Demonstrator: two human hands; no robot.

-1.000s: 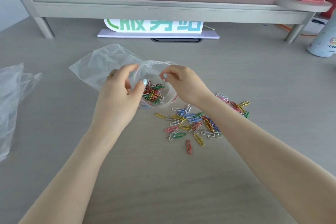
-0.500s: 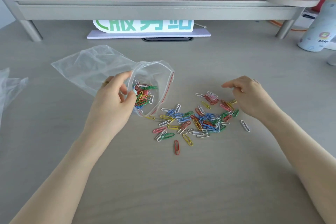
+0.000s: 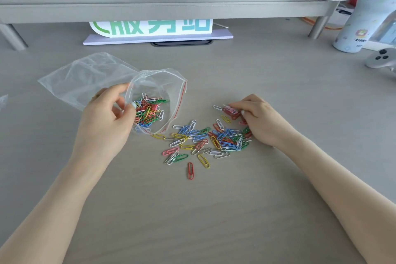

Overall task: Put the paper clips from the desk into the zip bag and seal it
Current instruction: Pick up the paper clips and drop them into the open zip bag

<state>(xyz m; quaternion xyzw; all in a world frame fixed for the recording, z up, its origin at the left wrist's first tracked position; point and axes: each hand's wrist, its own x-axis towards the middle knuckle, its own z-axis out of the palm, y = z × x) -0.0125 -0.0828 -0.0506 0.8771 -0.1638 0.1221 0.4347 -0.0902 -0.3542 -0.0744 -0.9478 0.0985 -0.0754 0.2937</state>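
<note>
A clear zip bag (image 3: 90,77) with a red seal line lies on the grey desk, its mouth open toward the right. My left hand (image 3: 107,118) pinches the near lip of the mouth and holds it open. Several coloured paper clips (image 3: 150,111) sit inside the bag. A loose pile of paper clips (image 3: 205,139) is spread on the desk right of the bag. My right hand (image 3: 259,120) rests at the pile's right edge, fingers curled round a few pink and red clips.
A raised shelf (image 3: 162,8) runs along the back, with a green-lettered sign (image 3: 150,28) under it. A pale bottle (image 3: 362,19) and a grey controller (image 3: 383,60) stand at the right. More clear plastic (image 3: 3,100) shows at the left edge.
My right hand left the bag's mouth, moved right to the loose pile and closed its fingers on a few clips. My left hand kept holding the bag open.
</note>
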